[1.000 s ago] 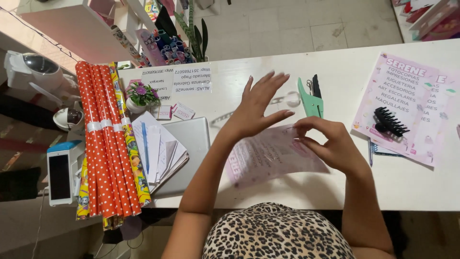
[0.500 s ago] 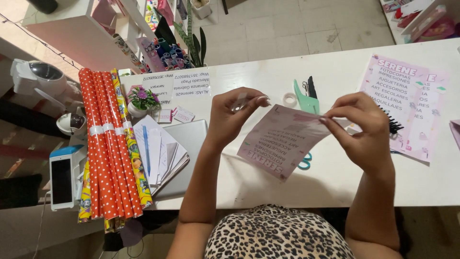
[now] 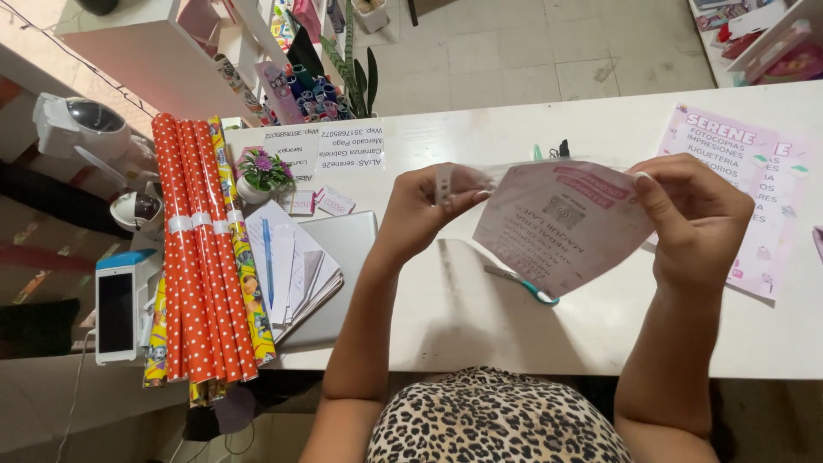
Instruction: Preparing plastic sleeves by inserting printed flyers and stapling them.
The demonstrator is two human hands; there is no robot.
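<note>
Above white table (image 3: 480, 326), pink printed leaflet (image 3: 561, 227), tilted, two-handed.

I sit at a white table (image 3: 514, 343) on a pale tiled floor (image 3: 531, 47), white shelves (image 3: 146, 51) to my left.

On the bench (image 3: 480, 343), the rolls of wrapping paper (image 3: 201, 249) lie at 9 o'clock, with the stack of papers (image 3: 291, 266) and the laptop (image 3: 343, 266) just beside them toward the centre. The small flower pot (image 3: 261, 174) stands at 10 o'clock, behind the stack, and the flyer (image 3: 763, 206) lies at 3 o'clock. The sheet (image 3: 561, 223) is held above the centre between the left hand (image 3: 424, 210) and the right hand (image 3: 694, 219), and the scissors (image 3: 523, 285) lie on the bench under it.
</note>
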